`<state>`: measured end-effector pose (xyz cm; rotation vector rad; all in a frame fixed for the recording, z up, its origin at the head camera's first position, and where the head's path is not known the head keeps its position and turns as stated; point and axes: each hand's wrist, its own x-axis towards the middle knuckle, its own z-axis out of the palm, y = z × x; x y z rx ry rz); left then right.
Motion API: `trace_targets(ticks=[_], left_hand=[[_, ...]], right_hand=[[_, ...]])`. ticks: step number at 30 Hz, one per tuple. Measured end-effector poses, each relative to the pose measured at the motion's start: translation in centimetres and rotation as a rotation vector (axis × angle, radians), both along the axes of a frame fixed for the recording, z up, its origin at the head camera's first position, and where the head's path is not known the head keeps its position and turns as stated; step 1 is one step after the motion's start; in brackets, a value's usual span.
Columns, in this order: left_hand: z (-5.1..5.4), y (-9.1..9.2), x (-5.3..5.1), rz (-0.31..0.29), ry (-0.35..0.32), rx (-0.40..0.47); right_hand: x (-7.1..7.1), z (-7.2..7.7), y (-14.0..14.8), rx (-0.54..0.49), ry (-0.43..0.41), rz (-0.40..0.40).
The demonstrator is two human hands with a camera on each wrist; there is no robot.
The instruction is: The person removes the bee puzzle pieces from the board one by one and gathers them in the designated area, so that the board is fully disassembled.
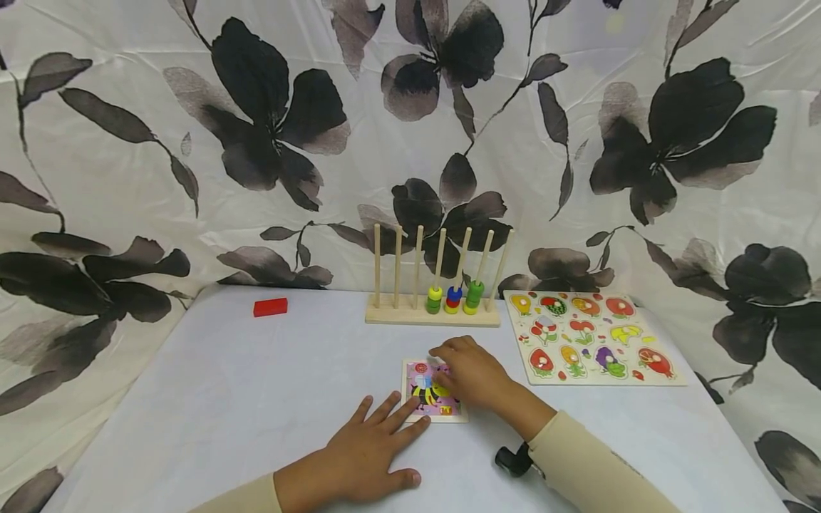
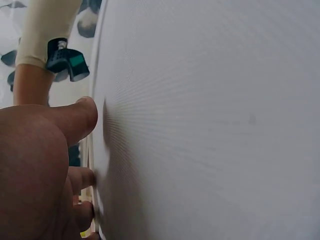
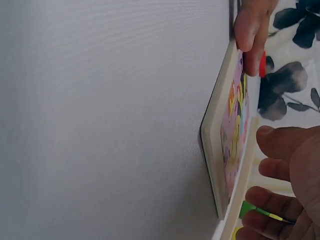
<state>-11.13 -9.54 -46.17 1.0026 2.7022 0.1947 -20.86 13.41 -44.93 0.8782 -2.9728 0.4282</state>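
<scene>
Zero objects gripped: with left hand (image 1: 365,450) spread, right hand (image 1: 474,373) loose, light near-left pressure could let the bee puzzle (image 1: 427,391) slide.

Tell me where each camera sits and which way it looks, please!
Head: worn on the person's head, looking forward and down at the table, puzzle and peg rack; left hand, right hand and both sleeves show.
Left wrist: on that wrist, looking past the left hand across the table; its thumb shows, and part of the right arm.
Right wrist: on that wrist, looking past the right hand at the puzzle's edge; some left fingers show too.
Shared: head and right wrist both show the puzzle.
</scene>
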Motion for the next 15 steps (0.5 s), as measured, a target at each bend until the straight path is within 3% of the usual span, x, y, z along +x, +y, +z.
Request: trace_targets(ticks=[15], left_hand=[[-0.6, -0.2, -0.3, -0.004, 0.008, 0.025]], right_hand=[[-0.7, -0.8, -1.8, 0.055, -0.004, 0.017]])
